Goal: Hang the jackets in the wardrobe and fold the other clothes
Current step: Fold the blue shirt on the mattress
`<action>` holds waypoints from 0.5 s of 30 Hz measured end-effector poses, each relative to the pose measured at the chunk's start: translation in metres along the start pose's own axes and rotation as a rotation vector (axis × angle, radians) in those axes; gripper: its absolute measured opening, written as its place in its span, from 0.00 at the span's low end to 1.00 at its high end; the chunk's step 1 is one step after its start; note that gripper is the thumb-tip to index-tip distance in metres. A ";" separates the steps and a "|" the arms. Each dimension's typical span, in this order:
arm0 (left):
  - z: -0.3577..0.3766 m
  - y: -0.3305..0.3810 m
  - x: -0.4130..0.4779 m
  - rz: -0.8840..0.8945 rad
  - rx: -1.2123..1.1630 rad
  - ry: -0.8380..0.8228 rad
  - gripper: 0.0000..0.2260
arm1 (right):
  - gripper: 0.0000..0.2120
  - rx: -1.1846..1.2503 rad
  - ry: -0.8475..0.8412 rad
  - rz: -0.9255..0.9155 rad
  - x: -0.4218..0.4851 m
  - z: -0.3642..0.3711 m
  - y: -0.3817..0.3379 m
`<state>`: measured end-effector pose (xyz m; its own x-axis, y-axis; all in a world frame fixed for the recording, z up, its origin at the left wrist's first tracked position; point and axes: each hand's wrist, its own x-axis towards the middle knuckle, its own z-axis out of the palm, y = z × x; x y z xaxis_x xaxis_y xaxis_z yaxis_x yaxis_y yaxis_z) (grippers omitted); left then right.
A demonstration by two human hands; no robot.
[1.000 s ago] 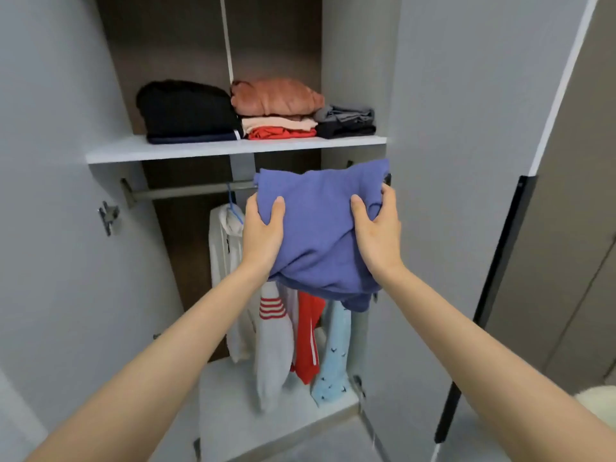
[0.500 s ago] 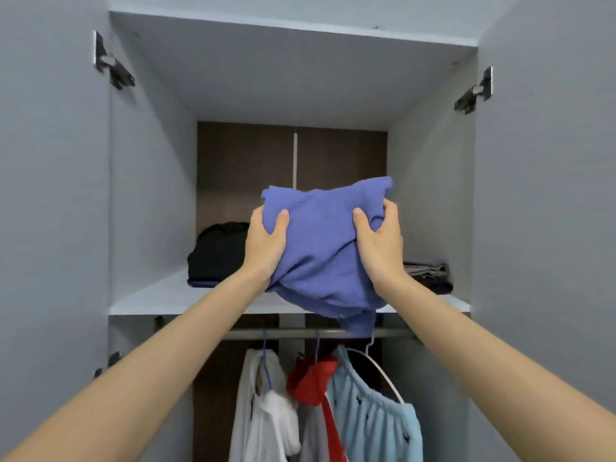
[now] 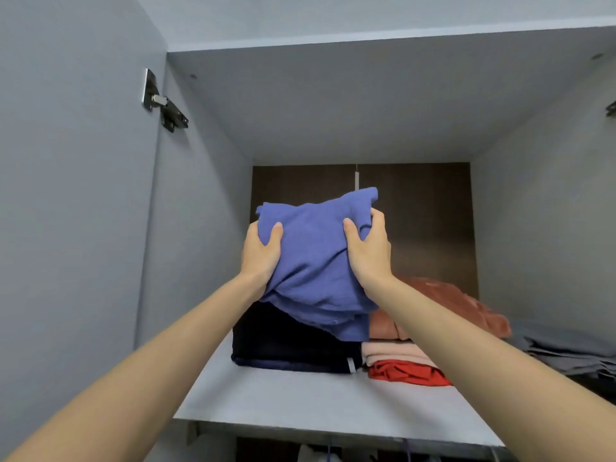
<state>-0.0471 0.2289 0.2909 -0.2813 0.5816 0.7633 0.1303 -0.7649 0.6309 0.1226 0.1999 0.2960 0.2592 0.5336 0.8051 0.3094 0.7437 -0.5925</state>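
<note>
Gripping blue garment (image 3: 313,261), left hand (image 3: 260,258), right hand (image 3: 368,255), shelf (image 3: 300,395) holding folded stacks (image 3: 286,345)

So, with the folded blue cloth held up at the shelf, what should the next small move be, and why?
Probably lower the folded blue garment onto the black folded pile on the grey shelf: the left hand and right hand grip its sides, and it hangs just above that pile.

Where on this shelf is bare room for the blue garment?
Bare: the front strip of the shelf, between its edge and the stacks. Crowded: the back row, black stack, pink-and-red stack and grey stack side by side.
</note>
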 end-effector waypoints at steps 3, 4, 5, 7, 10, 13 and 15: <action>-0.001 -0.031 0.044 0.024 -0.014 0.012 0.16 | 0.15 0.011 0.022 -0.044 0.032 0.036 0.023; 0.000 -0.041 0.059 0.033 -0.014 0.014 0.16 | 0.15 0.003 0.034 -0.060 0.042 0.047 0.030; 0.001 -0.050 0.073 0.042 -0.009 0.017 0.16 | 0.16 -0.004 0.047 -0.072 0.053 0.059 0.037; 0.003 -0.069 0.100 0.059 0.006 0.016 0.17 | 0.17 -0.018 0.084 -0.081 0.073 0.082 0.050; 0.007 -0.095 0.128 0.086 0.004 0.014 0.18 | 0.17 -0.042 0.104 -0.097 0.098 0.107 0.073; 0.006 -0.121 0.137 0.065 0.006 0.014 0.17 | 0.17 -0.096 0.038 -0.076 0.105 0.117 0.098; 0.004 -0.138 0.137 0.009 0.036 -0.020 0.16 | 0.15 -0.138 -0.025 -0.041 0.103 0.114 0.113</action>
<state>-0.1000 0.4150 0.3093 -0.2614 0.5801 0.7715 0.1673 -0.7599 0.6281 0.0798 0.3851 0.3152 0.2214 0.5152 0.8280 0.4425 0.7036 -0.5560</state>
